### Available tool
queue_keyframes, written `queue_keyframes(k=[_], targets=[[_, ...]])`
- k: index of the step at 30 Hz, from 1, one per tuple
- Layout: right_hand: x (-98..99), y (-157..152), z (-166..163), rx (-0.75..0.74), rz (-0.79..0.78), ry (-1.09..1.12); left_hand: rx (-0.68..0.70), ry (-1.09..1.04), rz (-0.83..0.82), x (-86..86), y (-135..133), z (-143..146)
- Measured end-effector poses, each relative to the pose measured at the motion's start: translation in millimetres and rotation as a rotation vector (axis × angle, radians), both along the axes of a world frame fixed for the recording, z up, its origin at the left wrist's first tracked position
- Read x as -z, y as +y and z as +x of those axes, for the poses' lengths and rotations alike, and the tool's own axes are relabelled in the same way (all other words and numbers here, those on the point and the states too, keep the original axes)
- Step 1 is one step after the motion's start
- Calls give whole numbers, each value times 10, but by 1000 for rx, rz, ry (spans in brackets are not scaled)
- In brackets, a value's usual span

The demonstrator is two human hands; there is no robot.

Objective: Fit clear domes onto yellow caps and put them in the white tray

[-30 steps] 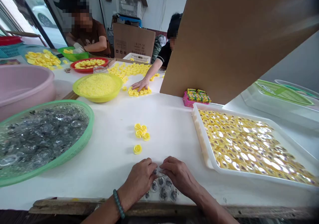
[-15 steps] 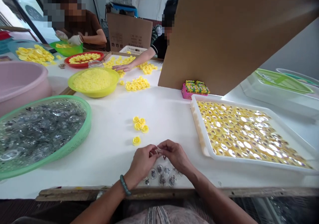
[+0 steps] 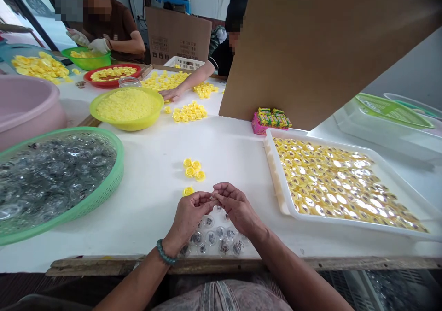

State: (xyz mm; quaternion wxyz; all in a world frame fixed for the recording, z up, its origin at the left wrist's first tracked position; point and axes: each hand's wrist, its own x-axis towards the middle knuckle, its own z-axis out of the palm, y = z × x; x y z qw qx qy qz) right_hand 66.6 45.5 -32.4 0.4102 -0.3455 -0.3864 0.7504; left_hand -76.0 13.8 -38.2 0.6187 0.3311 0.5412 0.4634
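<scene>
Clear round plastic capsules with dark contents (image 3: 211,238) are lying in a loose cluster on the white-topped desk (image 3: 155,173), close to its wooden front edge, and are being flanked by two bare forearms. Most of the capsules are sitting nearer the body than the fingertips, below and between the hands; no long axis is being shown by their round outlines. Neither side is clearly standing closer: the cluster's left part is being bordered by the bare left hand (image 3: 187,216), its right part by the bare right hand (image 3: 238,212). In each hand, thumb and forefinger are being pressed together, and the two sets of fingertips are meeting over the cluster's far end. Whether a small piece is being pinched there cannot be told, as the contact is being covered by the fingers. Just beyond the left hand, a single small yellow plastic cup (image 3: 188,190) is being partly hidden, while a group of matching yellow cups (image 3: 193,169) is resting farther out. Well apart on the right, a white rectangular plastic tray (image 3: 275,182) is holding close-set shiny yellow discs (image 3: 328,182). On the left, more clear pieces (image 3: 62,173) are being held in a light-green mesh plastic basket (image 3: 115,177).
</scene>
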Motion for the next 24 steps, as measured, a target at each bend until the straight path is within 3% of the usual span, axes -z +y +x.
queue_keyframes(k=[5, 11, 16, 19, 24], targets=[[-99, -39, -84, -10, 55, 9, 30, -76, 5, -78, -51, -127], [-73, -139, -255, 20, 113, -7, 0, -142, 12, -64, -102, -215], [-93, -145, -309, -42, 32, 17, -32, -301, 3, -27, -121, -218], [-109, -134, -321, -34, 57, -2, -77, -437, -8, -18, -134, -207], [-128, -167, -328, -88, 198, -147, -215, -443, -41, -34, -147, -209]])
